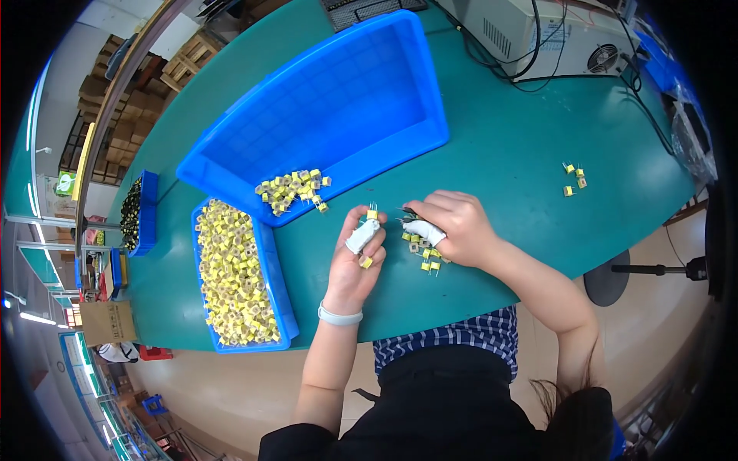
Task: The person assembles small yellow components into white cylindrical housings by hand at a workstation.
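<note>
My left hand (pixel 350 270), its thumb wrapped in white tape, pinches a small yellow transformer coil (pixel 372 215) with its metal pins pointing up. Another yellow coil (pixel 365 262) is tucked against the lower fingers of that hand. Just to the right, my right hand (pixel 460 227) is closed around a small dark tool (pixel 407 215), mostly hidden by the fingers; a white wrap covers a finger there too. The tool's tip is close to the held coil, with a gap between them. Under and beside my right hand lie several loose yellow coils (pixel 426 266) on the green table.
A large blue bin (pixel 434 84) holds a small heap of coils (pixel 288 189) at its near edge. Left of my hands, a smaller blue bin (pixel 286 319) is full of coils. Several coils (pixel 569 191) lie at right. A grey-white instrument (pixel 530 38) with cables stands behind.
</note>
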Available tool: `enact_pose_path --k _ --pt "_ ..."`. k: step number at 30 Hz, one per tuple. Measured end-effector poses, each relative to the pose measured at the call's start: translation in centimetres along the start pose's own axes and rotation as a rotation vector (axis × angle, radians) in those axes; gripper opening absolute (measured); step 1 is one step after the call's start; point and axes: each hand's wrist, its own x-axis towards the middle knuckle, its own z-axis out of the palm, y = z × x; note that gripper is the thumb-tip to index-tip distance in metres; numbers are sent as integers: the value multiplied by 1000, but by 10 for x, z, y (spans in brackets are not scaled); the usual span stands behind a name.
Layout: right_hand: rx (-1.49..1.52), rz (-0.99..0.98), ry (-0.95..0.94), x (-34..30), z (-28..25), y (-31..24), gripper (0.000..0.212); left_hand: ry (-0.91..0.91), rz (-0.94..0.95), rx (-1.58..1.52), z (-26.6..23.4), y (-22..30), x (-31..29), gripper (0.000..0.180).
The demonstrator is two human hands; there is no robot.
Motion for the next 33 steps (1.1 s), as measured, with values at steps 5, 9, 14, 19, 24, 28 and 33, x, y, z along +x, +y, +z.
enact_pose_path --k 5,9,14,19,24,28,33 --pt "14 -2 -27 -1 -1 1 31 52 90 129 9 -4 -1 32" --pt "26 5 -50 -1 -2 -2 31 173 275 567 9 -7 -3 23" --pt "44 23 -79 -1 -2 -5 33 253 521 979 19 -14 -3 16" --pt "52 35 -93 -1 -3 -6 33 185 731 1166 21 -18 -1 16" --pt "56 47 -88 0 -4 -8 32 156 832 1265 23 -20 0 17" --pt "63 22 -62 -2 -3 -7 30 132 905 1367 23 -21 1 19" --pt "70 26 -74 -2 -4 -8 29 128 941 1391 25 -21 0 19"
